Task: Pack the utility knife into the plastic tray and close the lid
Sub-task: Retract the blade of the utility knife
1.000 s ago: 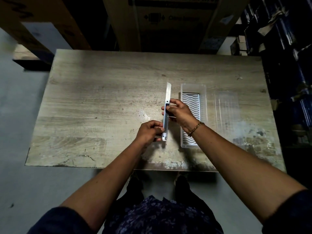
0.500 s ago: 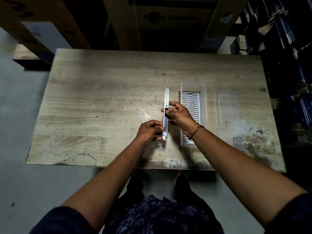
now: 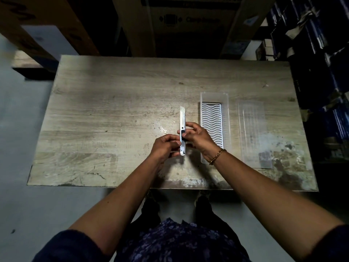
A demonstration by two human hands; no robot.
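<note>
**Knife in both hands, tray and lid open on the table**

We see a worn wooden table [image 3: 105, 114] filling most of the view, grey floor [image 3: 17, 140] around it. Behind it we make out large cardboard boxes [image 3: 188, 21] and, to the right, dark stacked shelving [image 3: 321, 72], too dim to read.

Both forearms reach in from the bottom edge over the near half of the table.

Clear plastic tray [image 3: 226, 110] lies flat on the table right of centre, long axis pointing away from us. It holds a white wavy-ribbed insert [image 3: 211, 120]. Nothing else shows in the tray.

Clear lid [image 3: 252, 129] lies flat on the table just right of the tray, parallel to it, apart from it.

Utility knife [image 3: 182, 118] sits just left of the tray, parallel to it, not in it. We can't tell whether it touches the table. Pale body, dark slider at mid-length, angled tip pointing away from us.

Right hand [image 3: 200, 138]: fingers curled around the knife at the slider, thumb on the dark slider. Gold bracelet [image 3: 217, 156] on that wrist, which overlaps the tray's near end.

Left hand [image 3: 165, 146]: fingers closed on the knife's near end, pinching it from the left.
</note>
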